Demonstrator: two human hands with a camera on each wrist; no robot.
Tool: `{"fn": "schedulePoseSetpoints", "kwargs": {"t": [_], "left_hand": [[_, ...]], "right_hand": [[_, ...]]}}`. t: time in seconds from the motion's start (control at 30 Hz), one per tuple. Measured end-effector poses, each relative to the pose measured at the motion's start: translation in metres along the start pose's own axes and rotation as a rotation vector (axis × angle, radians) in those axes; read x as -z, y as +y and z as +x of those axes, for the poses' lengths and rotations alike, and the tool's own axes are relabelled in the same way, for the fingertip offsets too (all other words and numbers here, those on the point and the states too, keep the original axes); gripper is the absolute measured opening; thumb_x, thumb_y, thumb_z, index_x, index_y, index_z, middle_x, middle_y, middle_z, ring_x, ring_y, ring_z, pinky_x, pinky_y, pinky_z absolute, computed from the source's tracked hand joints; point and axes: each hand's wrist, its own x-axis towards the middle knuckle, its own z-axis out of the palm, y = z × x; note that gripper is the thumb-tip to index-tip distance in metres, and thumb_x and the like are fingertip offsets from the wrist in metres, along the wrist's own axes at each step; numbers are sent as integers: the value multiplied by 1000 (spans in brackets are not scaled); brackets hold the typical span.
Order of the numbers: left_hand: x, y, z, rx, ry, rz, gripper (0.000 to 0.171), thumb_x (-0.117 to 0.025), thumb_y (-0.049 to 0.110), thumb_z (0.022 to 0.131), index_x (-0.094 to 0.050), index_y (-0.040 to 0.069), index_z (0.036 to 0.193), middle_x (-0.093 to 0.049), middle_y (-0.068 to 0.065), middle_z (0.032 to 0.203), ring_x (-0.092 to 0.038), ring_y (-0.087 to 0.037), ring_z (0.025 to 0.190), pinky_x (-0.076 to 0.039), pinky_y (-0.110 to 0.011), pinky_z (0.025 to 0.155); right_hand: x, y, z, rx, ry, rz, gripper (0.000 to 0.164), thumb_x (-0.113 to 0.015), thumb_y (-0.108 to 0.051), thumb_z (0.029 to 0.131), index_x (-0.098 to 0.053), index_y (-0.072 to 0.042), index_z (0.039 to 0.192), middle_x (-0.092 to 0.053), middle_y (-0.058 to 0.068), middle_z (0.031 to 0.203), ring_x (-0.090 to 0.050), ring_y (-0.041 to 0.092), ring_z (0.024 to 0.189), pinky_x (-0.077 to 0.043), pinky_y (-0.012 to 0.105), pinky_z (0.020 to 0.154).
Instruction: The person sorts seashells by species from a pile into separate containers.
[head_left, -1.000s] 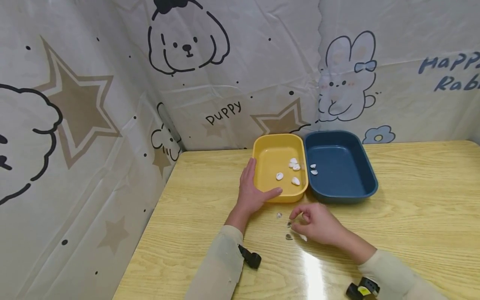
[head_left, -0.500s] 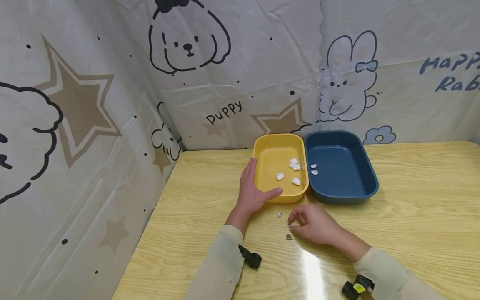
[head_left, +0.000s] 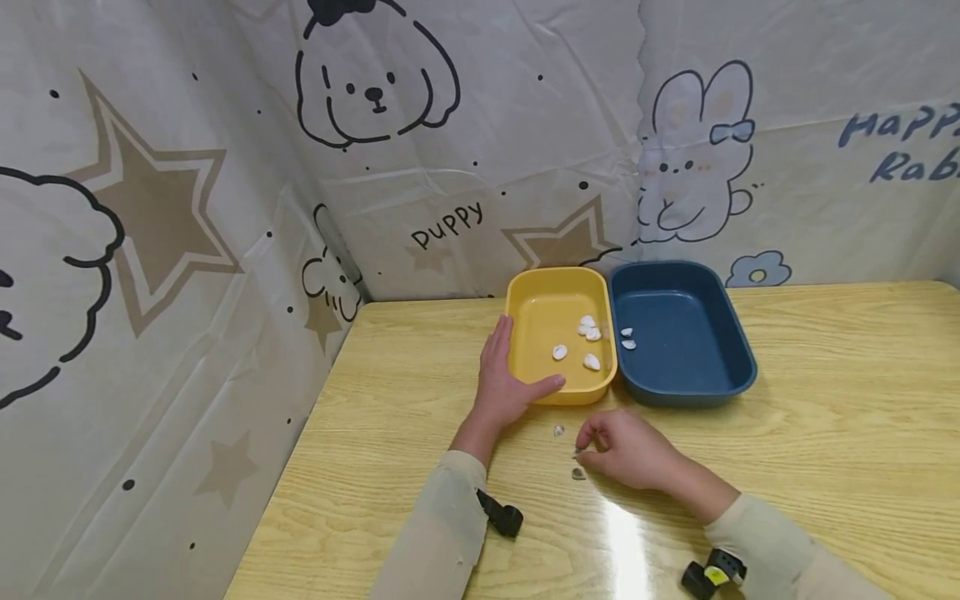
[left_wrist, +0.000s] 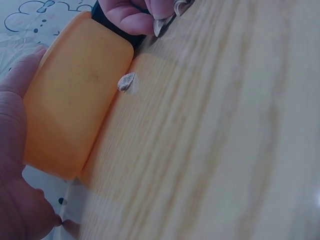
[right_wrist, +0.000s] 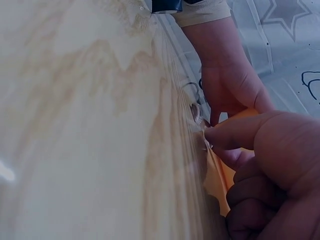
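One shell (left_wrist: 159, 26), low at the table (head_left: 397, 375), lies left of the right hand (head_left: 633, 448), whose thumb and finger pinch it; long axis unclear. Left hand (head_left: 504, 385), farther off, rests straight-fingered against a yellow tub (head_left: 536, 321).

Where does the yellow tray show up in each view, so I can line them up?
Head: yellow tray, just right of centre.
Left wrist: yellow tray, left side.
Right wrist: yellow tray, right of centre, partly behind the right hand.
Shared landmark: left hand, at the yellow tray in all three.
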Motion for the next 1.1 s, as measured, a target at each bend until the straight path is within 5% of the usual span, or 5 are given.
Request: {"fn": "schedulePoseSetpoints", "kwargs": {"t": [0.4, 0.87, 1.1], "left_hand": [[0, -2, 1, -29, 10, -41, 121, -87, 54, 70, -15, 23, 162, -10, 12, 165, -9, -25, 150, -16, -46, 118], [0, -3, 1, -30, 7, -39, 122, -86, 56, 70, -13, 24, 162, -9, 12, 165, -9, -23, 150, -16, -47, 117], [0, -2, 1, -3, -6, -40, 122, -86, 58, 70, -12, 28, 162, -8, 14, 165, -8, -22, 150, -16, -46, 117]], "right_hand": [[15, -9, -2, -11, -24, 49, 8, -79, -21, 85, -71, -20, 85, -45, -9, 51, -45, 8, 45, -37, 26, 46], [67, -35, 3, -2, 97, 88, 9, -80, -17, 87, -72, -15, 89, -30, -7, 54, -31, 11, 48, -31, 29, 51], [99, -35, 8, -71, 163, 97, 15, -78, -24, 89, -72, -11, 96, -30, -5, 55, -32, 15, 48, -32, 31, 51]]}}
